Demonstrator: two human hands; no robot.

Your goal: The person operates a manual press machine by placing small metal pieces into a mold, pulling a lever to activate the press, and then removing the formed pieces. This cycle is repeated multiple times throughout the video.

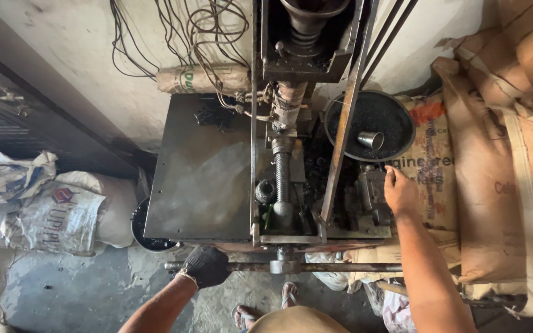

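Two hands are engaged: the gloved left hand is closed around the horizontal bar, the bare right hand, fingers open, rests on the press, where pinching seems possible.

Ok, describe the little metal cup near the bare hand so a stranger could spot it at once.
Start at the tall dark press machine in the middle, then look to its right side at the round black pan filled with dark granules. The small metal cup lies tipped on its side in that pan, just above the right hand; it is the only shiny silver thing there.
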